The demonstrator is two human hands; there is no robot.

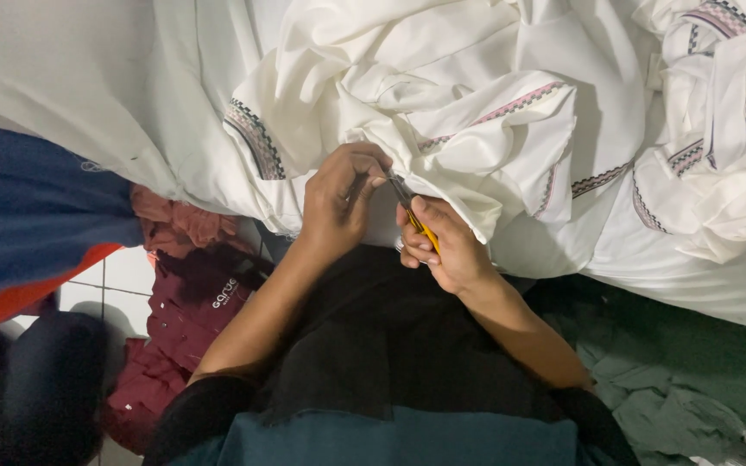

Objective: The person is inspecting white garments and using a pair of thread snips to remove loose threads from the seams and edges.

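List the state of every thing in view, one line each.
Left hand: pinching the cream fabric.
Right hand: gripping the yellow-handled snips.
Yellow-handled snips: held, tip at the fabric; blades mostly hidden.
Cream embroidered garments: crumpled in a heap.
Maroon garment: bunched on the tiled floor.
Green cloth: rumpled.

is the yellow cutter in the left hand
No, the yellow cutter sits in the right hand, while the left hand pinches the white cloth.

Maroon garment (196,302), green cloth (692,380)
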